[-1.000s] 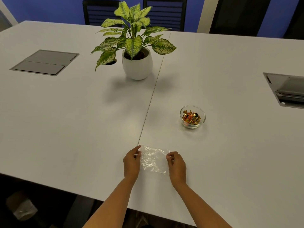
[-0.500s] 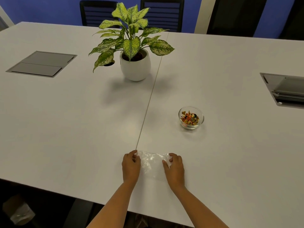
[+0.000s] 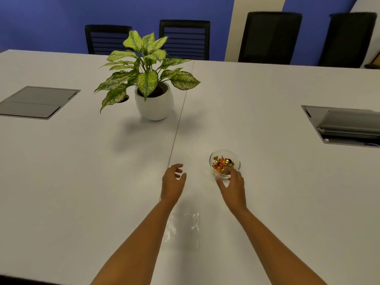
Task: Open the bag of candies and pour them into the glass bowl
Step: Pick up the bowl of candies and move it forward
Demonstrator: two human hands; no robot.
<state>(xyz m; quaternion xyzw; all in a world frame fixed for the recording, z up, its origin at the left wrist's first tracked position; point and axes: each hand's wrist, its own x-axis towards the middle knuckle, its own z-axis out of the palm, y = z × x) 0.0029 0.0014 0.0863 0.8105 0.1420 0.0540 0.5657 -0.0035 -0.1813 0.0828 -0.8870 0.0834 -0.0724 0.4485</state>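
left hand [image 3: 173, 183] hovering spread, holding nothing | right hand [image 3: 232, 187] spread, fingertips touching glass bowl [image 3: 224, 163] | candies [image 3: 223, 163] sitting in bowl | empty bag [image 3: 183, 230] lying flat between forearms on table [image 3: 82, 171]

An office meeting room: long white conference table [image 3: 267, 95] with cable hatches [image 3: 37, 101], black mesh chairs [image 3: 269, 38] behind.
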